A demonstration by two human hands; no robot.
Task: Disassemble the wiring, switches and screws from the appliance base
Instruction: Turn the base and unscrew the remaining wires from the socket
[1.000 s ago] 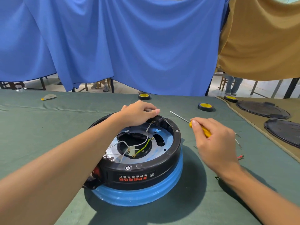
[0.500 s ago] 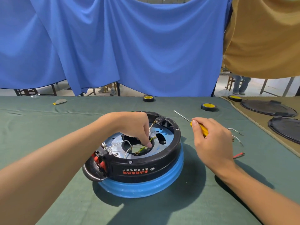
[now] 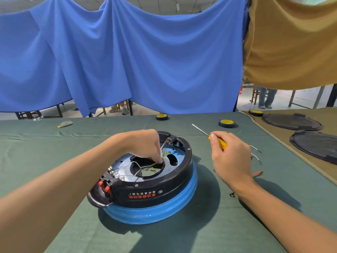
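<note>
The round appliance base (image 3: 156,192), black on top with a blue lower ring, lies upside down on the green cloth. White and yellow-green wires (image 3: 145,167) cross its central opening, and a red switch block (image 3: 104,187) sits at its near-left rim. My left hand (image 3: 144,145) reaches down into the base, its fingertips pinching the wires at the opening's far edge. To the right of the base, my right hand (image 3: 231,157) grips a yellow-handled screwdriver (image 3: 206,134), its thin shaft pointing up and left, clear of the base.
Loose wire pieces (image 3: 256,157) and a red-sleeved lead (image 3: 257,173) lie right of my right hand. Two tape rolls (image 3: 226,123) sit farther back. Black round covers (image 3: 291,121) rest on the tan cloth at right. Blue drapes hang behind the table.
My left hand moved from the base's far rim down into the middle and took hold of the wires. The right hand with the screwdriver stayed almost still.
</note>
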